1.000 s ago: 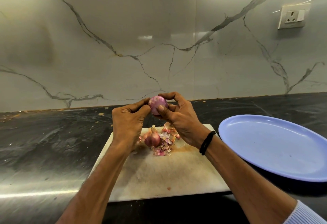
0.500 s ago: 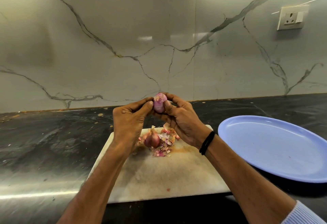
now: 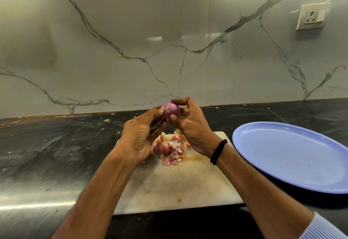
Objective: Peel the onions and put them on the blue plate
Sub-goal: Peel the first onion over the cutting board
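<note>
A small purple onion (image 3: 171,110), mostly bare of skin, is held in the air above the white cutting board (image 3: 175,184). My left hand (image 3: 140,137) pinches its left side with thumb and fingertips. My right hand (image 3: 192,127) curls around it from the right, forefinger over the top and thumb at its lower front. A second onion (image 3: 161,147) with brown skin on lies on the board below my hands, beside a pile of onion skins (image 3: 174,154). The blue plate (image 3: 293,155) stands to the right of the board with nothing on it.
The board and plate rest on a dark stone counter (image 3: 56,150) with scattered crumbs. A marble wall rises behind it, with a socket (image 3: 312,17) at upper right. The counter's front edge runs just below the board.
The onion has turned in my fingers and my right forefinger has shifted over its top. Both hands stay in nearly the same place above the board.
</note>
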Tool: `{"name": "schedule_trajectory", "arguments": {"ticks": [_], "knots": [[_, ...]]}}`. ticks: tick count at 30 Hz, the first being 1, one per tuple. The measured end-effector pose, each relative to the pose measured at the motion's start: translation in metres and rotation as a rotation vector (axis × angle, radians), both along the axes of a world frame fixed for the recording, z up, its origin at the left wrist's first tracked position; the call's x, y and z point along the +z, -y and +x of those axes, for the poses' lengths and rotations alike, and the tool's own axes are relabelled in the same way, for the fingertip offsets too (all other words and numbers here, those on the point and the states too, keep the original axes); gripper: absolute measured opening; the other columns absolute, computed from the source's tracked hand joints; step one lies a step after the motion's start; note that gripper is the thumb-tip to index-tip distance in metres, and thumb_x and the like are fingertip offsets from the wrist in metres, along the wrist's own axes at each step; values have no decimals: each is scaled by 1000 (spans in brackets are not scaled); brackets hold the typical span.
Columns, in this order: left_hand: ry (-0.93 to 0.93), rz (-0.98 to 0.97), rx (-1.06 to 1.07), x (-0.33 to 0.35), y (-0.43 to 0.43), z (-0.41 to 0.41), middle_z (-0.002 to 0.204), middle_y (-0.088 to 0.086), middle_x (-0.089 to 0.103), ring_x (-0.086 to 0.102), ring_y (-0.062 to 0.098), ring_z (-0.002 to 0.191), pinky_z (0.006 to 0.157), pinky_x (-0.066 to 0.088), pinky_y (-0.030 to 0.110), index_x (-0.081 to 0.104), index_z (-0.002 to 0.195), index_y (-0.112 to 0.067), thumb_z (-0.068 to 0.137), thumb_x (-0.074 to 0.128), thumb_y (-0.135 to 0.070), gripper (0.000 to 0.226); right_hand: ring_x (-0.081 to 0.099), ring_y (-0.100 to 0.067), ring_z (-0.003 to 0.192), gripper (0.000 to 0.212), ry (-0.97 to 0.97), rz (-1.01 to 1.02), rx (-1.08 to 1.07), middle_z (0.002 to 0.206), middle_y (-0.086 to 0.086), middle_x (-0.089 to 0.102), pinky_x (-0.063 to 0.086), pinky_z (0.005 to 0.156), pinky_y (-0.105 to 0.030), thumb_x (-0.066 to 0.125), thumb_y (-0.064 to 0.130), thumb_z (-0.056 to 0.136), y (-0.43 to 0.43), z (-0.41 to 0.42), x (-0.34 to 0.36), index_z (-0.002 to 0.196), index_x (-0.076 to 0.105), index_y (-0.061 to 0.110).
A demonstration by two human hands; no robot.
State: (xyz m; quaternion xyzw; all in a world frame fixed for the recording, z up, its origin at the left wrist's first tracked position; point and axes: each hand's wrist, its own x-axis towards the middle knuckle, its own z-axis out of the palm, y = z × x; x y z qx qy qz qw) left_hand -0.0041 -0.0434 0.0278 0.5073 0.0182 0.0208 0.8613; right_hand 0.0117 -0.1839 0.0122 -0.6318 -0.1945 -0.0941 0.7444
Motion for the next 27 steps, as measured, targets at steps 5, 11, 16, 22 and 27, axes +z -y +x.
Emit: {"name": "schedule_trajectory", "arguments": {"ticks": [5,11,16,22,27], "knots": [[3,-6,48,0,1,-1,84,12,75,71,19,79,82,60,30,76,92,-3,81,74,-3,11,62,-23,112,38,48,-69,-28,123,-16,58,55,88,-28,59,-10,89,0,-2,0,112,51,19],[87,61,152,-3,4,-3,81,5,77,73,20,83,86,59,34,77,83,-12,82,72,-2,11,62,-27,112,35,39,-29,29,119,-15,60,57,89,-35,58,-8,90,-1,-3,1,113,49,17],[104,74,152,-4,3,1,85,8,77,72,21,84,83,60,33,76,88,-11,87,67,-1,13,61,-30,112,35,22,7,18,120,-17,59,56,90,-37,57,-9,90,3,-2,3,110,50,19],[216,73,111,-1,2,-1,94,12,77,74,24,93,80,61,31,76,96,-4,80,72,-2,17,61,-31,114,36,-24,72,-3,124,-18,57,55,93,-42,56,-8,91,6,2,3,118,48,14],[511,517,222,-7,-2,-3,100,-1,77,73,10,97,87,58,27,75,109,-10,80,77,-11,28,63,-32,111,34,-64,138,19,124,-22,57,57,90,-39,58,-2,92,6,2,4,123,47,9]]}}
